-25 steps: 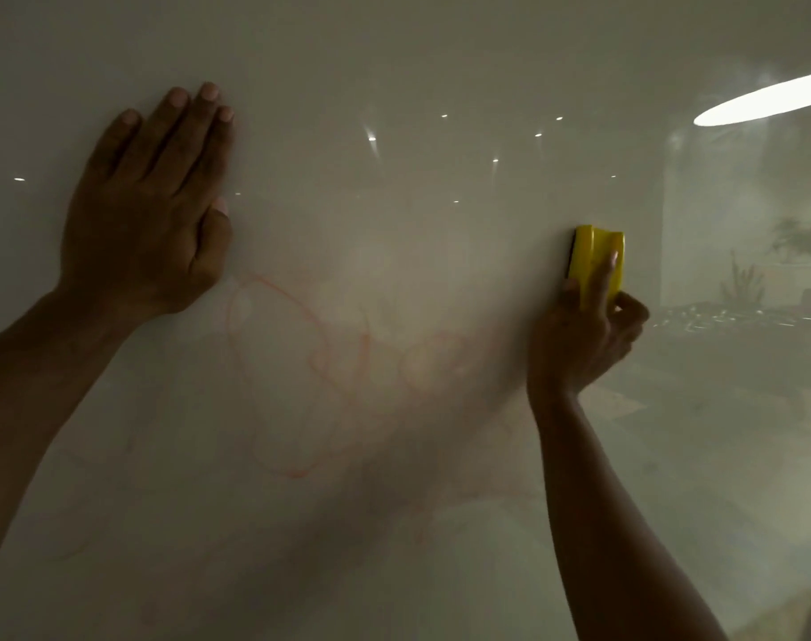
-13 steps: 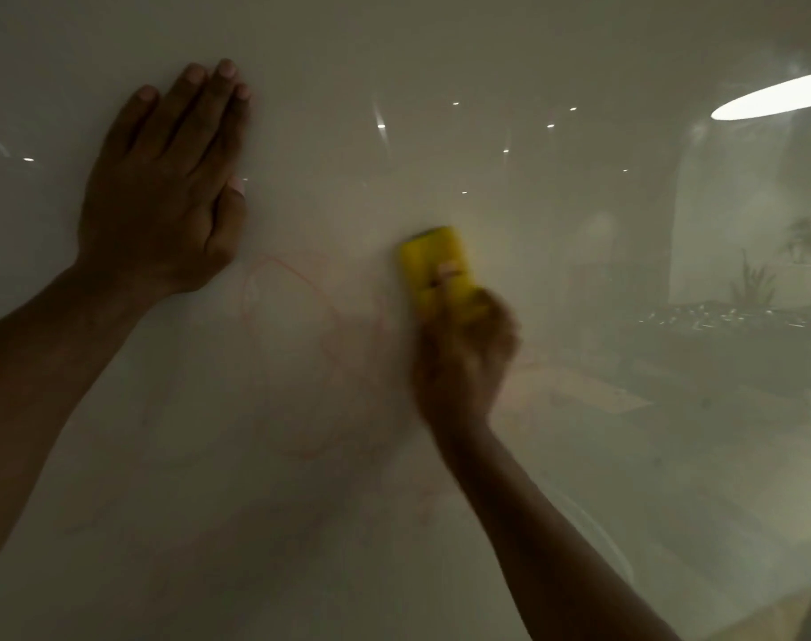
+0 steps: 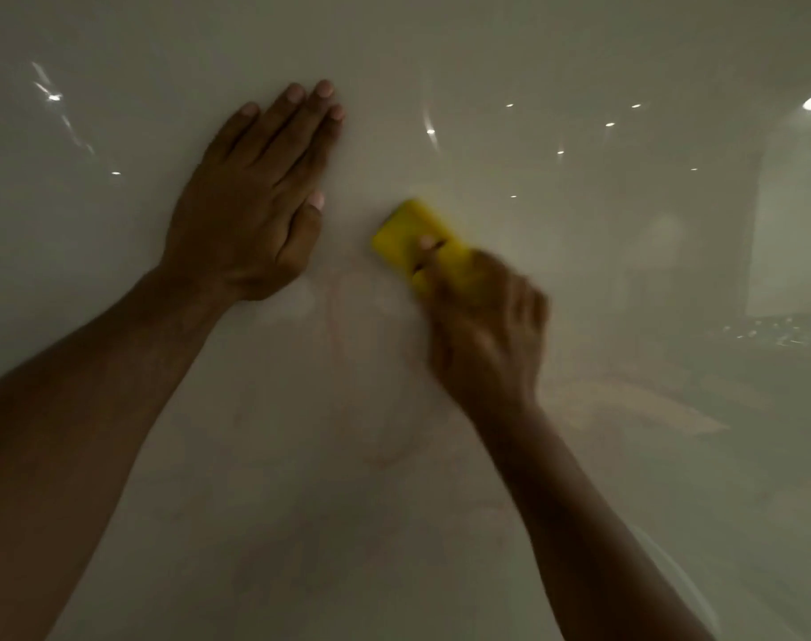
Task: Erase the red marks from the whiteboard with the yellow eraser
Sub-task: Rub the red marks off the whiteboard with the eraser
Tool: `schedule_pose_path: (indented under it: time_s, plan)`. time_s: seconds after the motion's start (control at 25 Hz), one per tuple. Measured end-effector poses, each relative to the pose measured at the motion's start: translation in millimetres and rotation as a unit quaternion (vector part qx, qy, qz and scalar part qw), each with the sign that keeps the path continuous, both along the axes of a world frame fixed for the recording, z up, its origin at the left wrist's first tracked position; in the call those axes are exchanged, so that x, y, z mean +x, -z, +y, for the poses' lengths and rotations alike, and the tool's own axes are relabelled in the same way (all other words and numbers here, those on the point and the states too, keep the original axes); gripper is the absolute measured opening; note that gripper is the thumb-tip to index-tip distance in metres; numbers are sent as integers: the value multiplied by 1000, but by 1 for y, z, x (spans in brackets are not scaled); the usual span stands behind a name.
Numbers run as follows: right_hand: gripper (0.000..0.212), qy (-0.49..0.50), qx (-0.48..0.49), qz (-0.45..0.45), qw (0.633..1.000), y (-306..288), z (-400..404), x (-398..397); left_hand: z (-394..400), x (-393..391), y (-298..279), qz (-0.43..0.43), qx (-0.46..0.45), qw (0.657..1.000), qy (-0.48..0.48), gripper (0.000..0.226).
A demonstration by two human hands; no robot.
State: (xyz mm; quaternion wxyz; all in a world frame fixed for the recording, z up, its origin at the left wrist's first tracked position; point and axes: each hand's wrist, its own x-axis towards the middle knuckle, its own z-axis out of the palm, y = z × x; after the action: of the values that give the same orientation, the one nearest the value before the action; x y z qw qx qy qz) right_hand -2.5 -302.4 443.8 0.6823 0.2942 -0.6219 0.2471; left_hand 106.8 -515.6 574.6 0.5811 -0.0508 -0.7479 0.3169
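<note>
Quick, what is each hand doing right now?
Left hand: open, flat on the whiteboard, holding nothing.
Right hand: closed around the yellow eraser, pressing it on the board; it looks blurry.

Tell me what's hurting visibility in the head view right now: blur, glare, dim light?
Head view: dim overall; right hand and eraser are motion-blurred, left hand is sharp; ceiling-light glare dots the glossy whiteboard; the red marks are faint.
</note>
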Motion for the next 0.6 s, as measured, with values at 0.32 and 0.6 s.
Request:
schedule_pose_path:
  time_s: [0.32,0.6]
  plan:
    - [42,-17,129,113,985,13,-16,13,-13,17,1,-1,42,999,18,70]
    - [43,-28,33,56,997,6,-47,26,-29,30,4,37,59,998,-2,64]
